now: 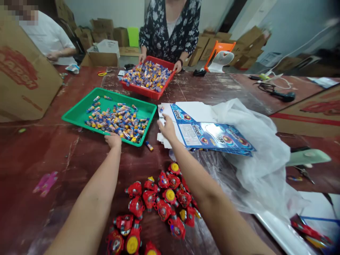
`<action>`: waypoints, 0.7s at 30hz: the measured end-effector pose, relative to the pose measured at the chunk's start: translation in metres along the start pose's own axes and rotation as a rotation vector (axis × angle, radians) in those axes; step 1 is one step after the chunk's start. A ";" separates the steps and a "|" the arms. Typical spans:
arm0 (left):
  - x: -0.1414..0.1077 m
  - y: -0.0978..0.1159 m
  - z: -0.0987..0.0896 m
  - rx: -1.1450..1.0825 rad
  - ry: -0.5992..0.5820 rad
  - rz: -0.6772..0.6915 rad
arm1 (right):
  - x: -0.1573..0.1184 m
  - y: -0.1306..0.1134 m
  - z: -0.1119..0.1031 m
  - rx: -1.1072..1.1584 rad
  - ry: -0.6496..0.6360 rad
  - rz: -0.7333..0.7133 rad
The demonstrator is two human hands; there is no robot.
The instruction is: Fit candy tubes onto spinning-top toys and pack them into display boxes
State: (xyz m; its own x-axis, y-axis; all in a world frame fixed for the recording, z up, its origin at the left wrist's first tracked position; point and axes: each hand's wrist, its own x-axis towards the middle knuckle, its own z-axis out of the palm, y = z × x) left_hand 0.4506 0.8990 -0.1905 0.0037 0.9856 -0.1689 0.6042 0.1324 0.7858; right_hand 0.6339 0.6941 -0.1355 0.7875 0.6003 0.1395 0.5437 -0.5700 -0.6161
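This looks like a small packing or assembly workshop. A long, scuffed, dark-red surface (26, 150) runs across the frame, bearing a green tray (79, 112) and a red tray (142, 91), both with many small cylinders (114, 120) of one kind. Similar red pieces (163, 209) cluster at lower centre, beside flat printed cartons (196, 140) right of centre. Cardboard boxes (120, 37) pile along the back, and two co-workers (159, 35) are at upper left and top centre.
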 end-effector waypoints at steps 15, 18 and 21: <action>0.026 -0.051 0.033 0.112 0.226 0.088 | 0.201 0.079 0.085 -0.367 -0.384 0.086; 0.027 -0.055 0.035 0.133 0.226 0.114 | 0.216 0.093 0.084 -0.344 -0.381 0.067; 0.024 -0.053 0.033 0.129 0.219 0.109 | 0.220 0.096 0.080 -0.271 -0.353 0.044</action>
State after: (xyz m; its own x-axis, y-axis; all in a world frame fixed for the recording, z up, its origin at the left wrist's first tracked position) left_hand 0.4449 0.9122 -0.2561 -0.0900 0.9944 0.0561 0.7060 0.0239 0.7078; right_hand 0.8359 0.8163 -0.2266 0.6895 0.7003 -0.1846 0.6056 -0.6973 -0.3834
